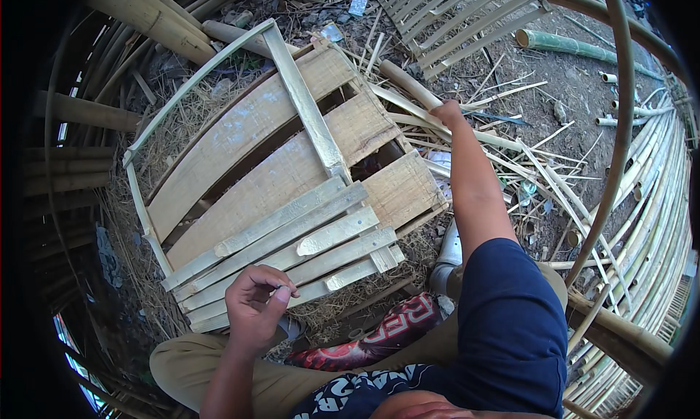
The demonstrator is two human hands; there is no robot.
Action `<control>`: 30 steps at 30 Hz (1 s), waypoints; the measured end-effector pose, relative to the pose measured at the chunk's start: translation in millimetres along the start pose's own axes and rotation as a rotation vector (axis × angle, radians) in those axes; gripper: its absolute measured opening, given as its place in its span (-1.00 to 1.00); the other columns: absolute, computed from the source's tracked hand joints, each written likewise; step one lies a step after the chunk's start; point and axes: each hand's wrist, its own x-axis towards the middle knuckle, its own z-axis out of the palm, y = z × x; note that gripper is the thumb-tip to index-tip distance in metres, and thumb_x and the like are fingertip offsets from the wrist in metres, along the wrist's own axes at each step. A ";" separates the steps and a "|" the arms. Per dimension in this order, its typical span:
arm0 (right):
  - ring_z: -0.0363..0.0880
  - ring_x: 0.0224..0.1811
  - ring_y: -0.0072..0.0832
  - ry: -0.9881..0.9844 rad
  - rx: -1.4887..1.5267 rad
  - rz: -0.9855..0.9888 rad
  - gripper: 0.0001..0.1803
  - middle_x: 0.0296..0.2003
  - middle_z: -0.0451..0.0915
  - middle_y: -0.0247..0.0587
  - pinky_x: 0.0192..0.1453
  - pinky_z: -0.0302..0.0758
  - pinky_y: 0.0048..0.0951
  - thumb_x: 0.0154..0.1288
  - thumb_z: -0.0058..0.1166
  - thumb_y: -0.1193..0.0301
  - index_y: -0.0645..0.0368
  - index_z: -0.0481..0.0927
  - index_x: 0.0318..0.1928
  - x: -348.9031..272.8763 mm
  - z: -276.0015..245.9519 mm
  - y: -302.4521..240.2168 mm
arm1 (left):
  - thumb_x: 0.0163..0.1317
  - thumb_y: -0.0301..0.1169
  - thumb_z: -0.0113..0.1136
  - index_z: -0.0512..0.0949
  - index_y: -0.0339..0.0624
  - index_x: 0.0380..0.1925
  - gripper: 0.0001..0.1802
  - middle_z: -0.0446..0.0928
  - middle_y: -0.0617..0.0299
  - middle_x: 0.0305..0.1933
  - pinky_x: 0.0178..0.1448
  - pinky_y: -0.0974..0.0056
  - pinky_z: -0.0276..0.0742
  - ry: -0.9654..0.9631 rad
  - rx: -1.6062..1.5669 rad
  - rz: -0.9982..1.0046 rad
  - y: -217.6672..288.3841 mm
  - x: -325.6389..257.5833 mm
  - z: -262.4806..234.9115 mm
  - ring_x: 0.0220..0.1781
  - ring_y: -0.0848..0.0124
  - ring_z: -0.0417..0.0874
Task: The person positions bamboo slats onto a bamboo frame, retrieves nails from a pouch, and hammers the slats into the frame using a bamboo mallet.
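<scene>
My left hand (259, 302) is closed in a pinch above the near slats, its thumb and fingertips together on something small and dark that I cannot make out. Under it lies a frame of pale bamboo slats (321, 240), several of them side by side, joined to a long cross strip (302, 102) and a thin outer strip (138, 193). The frame rests on a low platform of wide wooden boards (248, 131) with gaps between them. Stretched out to the far right, my right hand (446, 113) is closed around the near end of a thick round wooden stick (408, 85).
A finished-looking slatted panel (467, 25) lies at the far side. Bamboo offcuts (510, 153) litter the ground beside my right arm. Long bamboo poles (649, 200) are stacked at right, behind a bent upright pole (620, 127). Thick bamboo posts (157, 25) stand at left.
</scene>
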 end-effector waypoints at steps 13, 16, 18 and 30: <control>0.74 -0.28 -0.19 0.227 0.264 -0.104 -0.31 -0.32 0.75 -0.01 -0.09 0.62 -0.27 -0.04 0.41 -0.06 0.34 0.69 -0.13 -78.4 -11.3 -70.0 | 0.40 -0.54 0.20 0.48 -0.22 -0.20 -0.92 0.61 0.13 -0.23 -0.05 0.29 0.59 -0.004 0.081 0.091 28.9 -22.6 1.1 -0.19 0.40 0.65; 0.78 -0.13 -0.17 0.489 0.393 0.012 -0.23 -0.19 0.77 0.10 0.02 0.63 -0.25 -0.04 0.39 -0.11 0.38 0.71 -0.06 -115.5 -66.1 -113.0 | 0.39 -0.55 0.20 0.51 -0.23 -0.20 -0.94 0.61 0.15 -0.23 -0.05 0.31 0.58 -0.004 0.052 0.224 54.5 -37.1 3.1 -0.18 0.42 0.66; 0.78 -0.07 -0.13 0.659 0.253 -0.179 -0.21 -0.14 0.76 0.12 0.08 0.62 -0.22 -0.06 0.44 -0.11 0.38 0.71 -0.05 -165.4 -86.0 -156.5 | 0.38 -0.55 0.20 0.55 -0.24 -0.20 -0.96 0.62 0.17 -0.22 -0.05 0.34 0.57 0.039 0.061 0.271 74.6 -59.1 -7.4 -0.18 0.45 0.66; 0.67 -0.36 -0.44 0.588 0.981 -1.115 -0.26 -0.30 0.64 -0.17 -0.23 0.67 -0.40 0.28 0.32 -0.10 0.36 0.56 0.10 -547.4 -273.4 -331.0 | 0.47 -0.41 0.22 0.60 -0.20 -0.11 -0.89 0.64 0.24 -0.25 -0.11 0.41 0.51 0.210 -0.071 0.676 159.1 -147.0 -81.2 -0.21 0.51 0.63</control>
